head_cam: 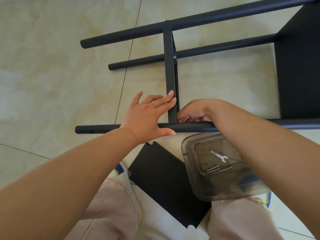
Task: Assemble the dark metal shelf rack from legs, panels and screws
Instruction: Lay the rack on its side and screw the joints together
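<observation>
Head view, rack: the dark matte metal shelf rack [199, 54] lies on its side on the pale cream tiled floor [52, 66], partly built. Three round black tube legs run roughly left to right.
Far leg: the thick far tube leg [138, 32] carries a silver screw head [167, 20] on its upper side.
Middle leg: the thinner middle tube leg [143, 60] shows a small hole near its left end.
Near leg: the near black tube leg [97, 129] lies just in front of the person, also with a hole near its left end.
Upright panel: a flat dark shelf panel seen edge-on [170, 73] spans from the far leg to the near leg; a silver bolt [174, 57] shows where it meets the middle leg.
End panel: a broad black panel [299, 66] closes the rack at the right.
Left hand: the left hand [147, 116] is spread wide, fingertips pressing on the edge-on panel, thumb lying along the near leg.
Right hand: the right hand [194, 113] is curled at the joint of panel and near leg; whether it pinches anything I cannot tell.
Loose panel: a spare black flat panel [164, 179] lies on the floor between the person's knees.
Tray: a smoky translucent plastic tray [216, 167] holds a small silver flat wrench [219, 155] and some dark long screws [218, 169].
</observation>
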